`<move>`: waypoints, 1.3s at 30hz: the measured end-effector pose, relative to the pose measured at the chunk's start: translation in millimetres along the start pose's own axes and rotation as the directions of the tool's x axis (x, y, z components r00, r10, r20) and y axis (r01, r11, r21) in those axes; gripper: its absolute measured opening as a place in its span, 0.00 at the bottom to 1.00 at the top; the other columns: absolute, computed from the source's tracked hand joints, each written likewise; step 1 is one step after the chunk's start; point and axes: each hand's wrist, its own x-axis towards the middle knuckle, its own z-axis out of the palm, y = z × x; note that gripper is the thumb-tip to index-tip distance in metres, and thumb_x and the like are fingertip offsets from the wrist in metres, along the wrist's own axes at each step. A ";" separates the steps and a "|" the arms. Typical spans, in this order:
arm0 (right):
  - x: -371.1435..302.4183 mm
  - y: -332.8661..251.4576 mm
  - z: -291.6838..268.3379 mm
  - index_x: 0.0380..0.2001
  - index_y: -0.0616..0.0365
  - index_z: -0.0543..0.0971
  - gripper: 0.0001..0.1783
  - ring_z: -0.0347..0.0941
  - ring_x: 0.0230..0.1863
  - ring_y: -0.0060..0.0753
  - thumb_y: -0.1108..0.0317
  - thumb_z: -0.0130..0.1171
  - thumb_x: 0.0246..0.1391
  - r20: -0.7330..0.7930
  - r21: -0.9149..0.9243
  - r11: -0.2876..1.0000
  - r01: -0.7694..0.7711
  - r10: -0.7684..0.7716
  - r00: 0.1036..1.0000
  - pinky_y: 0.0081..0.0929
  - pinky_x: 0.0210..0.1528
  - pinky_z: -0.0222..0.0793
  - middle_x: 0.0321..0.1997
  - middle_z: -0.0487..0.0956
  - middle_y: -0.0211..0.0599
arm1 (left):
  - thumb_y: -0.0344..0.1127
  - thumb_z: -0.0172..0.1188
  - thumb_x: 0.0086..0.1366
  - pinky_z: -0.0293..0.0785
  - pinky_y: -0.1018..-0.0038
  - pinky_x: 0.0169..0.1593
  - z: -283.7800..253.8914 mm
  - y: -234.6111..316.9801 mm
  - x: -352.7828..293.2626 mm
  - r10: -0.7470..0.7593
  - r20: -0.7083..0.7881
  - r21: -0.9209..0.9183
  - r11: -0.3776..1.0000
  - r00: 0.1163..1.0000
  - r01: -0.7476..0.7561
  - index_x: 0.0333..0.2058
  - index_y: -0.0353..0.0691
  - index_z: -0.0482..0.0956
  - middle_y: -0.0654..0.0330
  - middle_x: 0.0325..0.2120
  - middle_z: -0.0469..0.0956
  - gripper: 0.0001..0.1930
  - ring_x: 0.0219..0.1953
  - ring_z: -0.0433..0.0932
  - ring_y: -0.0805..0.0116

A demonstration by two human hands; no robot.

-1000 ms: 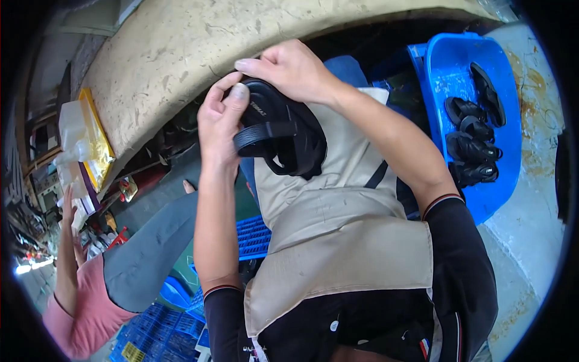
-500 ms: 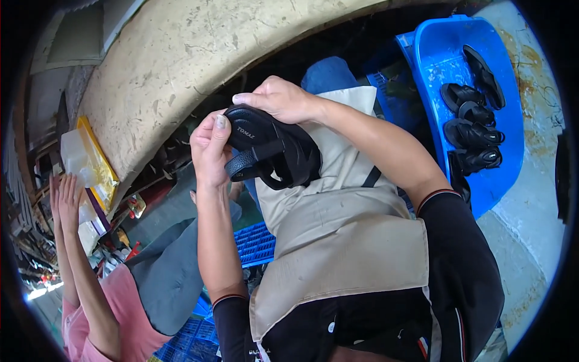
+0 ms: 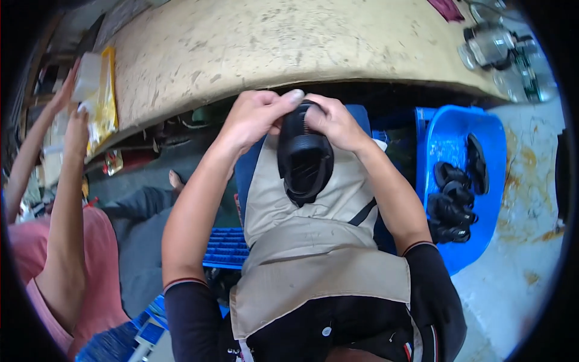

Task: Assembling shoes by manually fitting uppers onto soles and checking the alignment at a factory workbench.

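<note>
A black sandal (image 3: 304, 145) is held over my lap, its far end gripped from both sides and its near end pointing down toward my apron. My left hand (image 3: 252, 117) pinches the far left edge, thumb on top. On the right edge, my right hand (image 3: 338, 123) is closed with the fingers bent over the rim; some fingertips are hidden by the sandal. A beige apron (image 3: 325, 271) covers my lap beneath it.
A long worn beige table (image 3: 289, 48) runs across the far side. At right stands a blue tub (image 3: 497, 199) with several black sandals (image 3: 452, 208). A co-worker in a pink shirt (image 3: 78, 265) reaches toward a yellow-edged packet (image 3: 108, 102) at left. Clear jars (image 3: 488, 45) stand far right.
The sandal has moved right and turned so its length points toward me. Both hands moved with it, still gripping. My view has shifted, and the co-worker's hands have spread apart.
</note>
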 end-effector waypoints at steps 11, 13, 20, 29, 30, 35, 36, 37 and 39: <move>-5.8 7.4 -14.0 0.33 0.63 0.83 0.16 0.72 0.29 0.21 0.59 0.71 0.52 0.174 -0.148 0.985 -0.093 0.118 0.978 0.20 0.35 0.69 0.29 0.82 0.31 | 0.53 0.53 0.72 0.62 0.71 0.24 34.9 -68.5 38.3 0.293 -0.114 -0.068 0.951 0.949 -0.302 0.16 0.33 0.71 0.63 0.13 0.69 0.31 0.18 0.62 0.73; -5.5 8.2 -13.8 0.33 0.63 0.83 0.17 0.72 0.28 0.22 0.59 0.71 0.52 0.149 -0.152 0.983 -0.104 0.127 0.981 0.20 0.35 0.69 0.29 0.82 0.32 | 0.52 0.52 0.73 0.63 0.71 0.24 37.5 -71.4 30.6 0.281 -0.130 -0.026 0.958 0.951 -0.286 0.16 0.32 0.71 0.63 0.13 0.69 0.31 0.18 0.62 0.73; -29.6 41.0 -27.1 0.31 0.64 0.82 0.18 0.71 0.27 0.24 0.57 0.71 0.51 0.051 -0.053 0.994 -0.100 0.103 0.993 0.21 0.35 0.69 0.28 0.81 0.32 | 0.49 0.52 0.73 0.62 0.69 0.25 53.8 -90.7 28.8 0.281 -0.100 -0.034 0.958 0.955 -0.285 0.20 0.27 0.72 0.62 0.13 0.66 0.29 0.18 0.61 0.72; -49.7 49.8 -55.8 0.33 0.62 0.80 0.22 0.71 0.30 0.26 0.52 0.72 0.51 -0.065 0.050 0.999 0.010 -0.007 0.998 0.24 0.37 0.69 0.30 0.80 0.34 | 0.45 0.50 0.74 0.68 0.79 0.30 37.1 -129.0 -11.9 0.012 0.112 -0.337 0.941 0.994 0.026 0.29 0.31 0.84 0.63 0.21 0.79 0.23 0.23 0.72 0.74; -52.8 55.5 -56.4 0.33 0.62 0.80 0.22 0.72 0.30 0.26 0.51 0.71 0.51 -0.114 0.110 0.994 -0.018 0.031 0.993 0.24 0.37 0.69 0.30 0.79 0.34 | 0.40 0.54 0.72 0.68 0.80 0.31 33.3 -139.2 -19.1 0.100 0.083 -0.243 0.967 0.991 -0.077 0.31 0.31 0.85 0.63 0.22 0.80 0.18 0.24 0.73 0.76; -57.6 60.8 -54.7 0.33 0.61 0.80 0.35 0.73 0.31 0.30 0.36 0.71 0.45 -0.235 0.095 0.994 -0.046 0.067 0.970 0.25 0.37 0.68 0.30 0.80 0.38 | 0.30 0.62 0.65 0.70 0.82 0.32 42.5 -141.4 -32.2 0.179 -0.023 -0.156 0.971 0.984 -0.180 0.35 0.29 0.85 0.63 0.25 0.82 0.08 0.26 0.74 0.79; -59.0 61.8 -53.7 0.33 0.61 0.80 0.39 0.73 0.31 0.31 0.31 0.71 0.43 -0.257 0.069 0.997 -0.043 0.059 0.965 0.25 0.36 0.68 0.30 0.80 0.39 | 0.28 0.63 0.64 0.70 0.82 0.33 45.4 -141.8 -34.5 0.179 -0.055 -0.157 0.970 0.982 -0.185 0.35 0.29 0.85 0.63 0.25 0.82 0.07 0.26 0.74 0.79; -58.7 63.6 -54.3 0.33 0.61 0.80 0.39 0.73 0.31 0.31 0.31 0.71 0.43 -0.250 0.069 0.996 -0.048 0.064 0.966 0.25 0.36 0.68 0.30 0.80 0.39 | 0.28 0.63 0.64 0.70 0.82 0.33 46.7 -143.1 -33.8 0.174 -0.062 -0.160 0.970 0.983 -0.182 0.35 0.29 0.85 0.63 0.25 0.82 0.07 0.26 0.74 0.79; -60.7 67.9 -59.4 0.34 0.62 0.80 0.33 0.73 0.32 0.30 0.38 0.71 0.47 -0.194 0.129 0.991 -0.031 0.056 0.979 0.25 0.37 0.68 0.32 0.80 0.39 | 0.28 0.63 0.64 0.71 0.83 0.33 49.1 -145.5 -31.4 0.112 -0.012 -0.130 0.985 0.994 -0.113 0.35 0.30 0.85 0.62 0.26 0.82 0.07 0.26 0.74 0.79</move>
